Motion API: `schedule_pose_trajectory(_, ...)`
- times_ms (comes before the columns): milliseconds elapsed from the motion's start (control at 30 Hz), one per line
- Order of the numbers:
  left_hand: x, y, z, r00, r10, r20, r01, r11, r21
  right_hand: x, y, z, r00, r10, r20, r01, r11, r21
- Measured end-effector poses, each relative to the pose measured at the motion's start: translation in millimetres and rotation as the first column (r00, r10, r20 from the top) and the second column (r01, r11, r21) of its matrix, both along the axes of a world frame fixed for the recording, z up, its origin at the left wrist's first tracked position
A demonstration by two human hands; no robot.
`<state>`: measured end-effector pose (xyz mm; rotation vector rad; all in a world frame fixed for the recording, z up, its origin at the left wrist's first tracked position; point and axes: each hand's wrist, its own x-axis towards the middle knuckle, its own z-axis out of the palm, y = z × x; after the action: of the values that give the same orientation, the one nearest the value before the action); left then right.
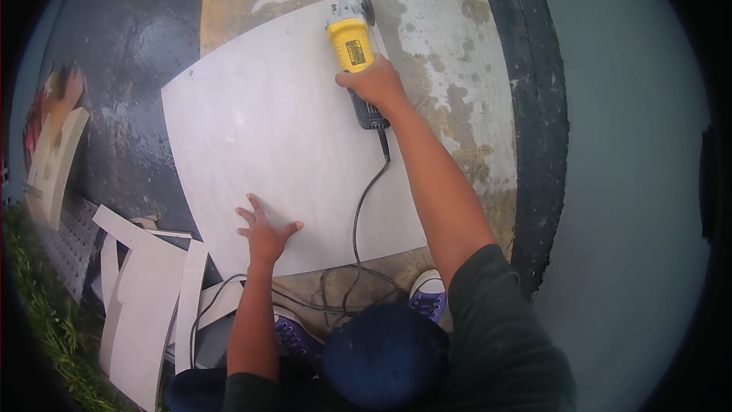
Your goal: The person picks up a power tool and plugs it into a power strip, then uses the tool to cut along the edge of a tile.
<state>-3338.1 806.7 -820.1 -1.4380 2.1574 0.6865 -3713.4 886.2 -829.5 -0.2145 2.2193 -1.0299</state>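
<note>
A large pale tile (267, 130) lies flat on a worn board (480, 53). My right hand (374, 82) is wrapped round the body of a yellow and black angle grinder (351, 46) at the tile's far right part. The grinder's disc (367, 6) stands on edge at the tile's far right edge; whether it touches the tile I cannot tell. From its rear a black cord (357, 221) runs back over the tile towards my feet. My left hand (267, 238) rests on the near left part of the tile with its fingers spread, holding nothing.
Several cut tile strips and offcuts (149, 290) are heaped at the near left, beside a perforated metal sheet (69, 240). Wood pieces (57, 152) lie farther left, with grass (46, 320) below. Purple shoes (429, 297) stand by the tile's near edge among cord loops. A grey wall (625, 145) is on the right.
</note>
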Motion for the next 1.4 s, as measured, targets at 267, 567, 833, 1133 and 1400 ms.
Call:
schedule_pose_trajectory(267,-1,0,1,1.000,0.012,0.005,-0.012,1.000,0.022,-26,-24,-8,0.999,0.031,-0.037,-0.032,0.999,-0.008)
schedule_pose_trajectory(567,-2,0,1,1.000,0.010,0.011,-0.010,1.000,0.020,-30,-26,-9,0.999,0.039,0.001,-0.039,0.999,0.010)
schedule_pose_trajectory(833,-3,0,2,1.000,0.003,0.019,-0.004,1.000,0.018,-29,-28,-8,1.000,0.023,0.021,-0.024,0.999,0.032)
schedule_pose_trajectory(1133,-3,-1,0,1.000,-0.024,0.015,0.024,1.000,0.018,-26,-20,-9,0.999,0.049,0.022,-0.049,0.999,0.008)
schedule_pose_trajectory(1400,1,-2,-3,1.000,-0.012,0.027,0.011,1.000,0.014,-7,-7,-1,0.999,0.032,0.032,-0.033,0.999,0.036)
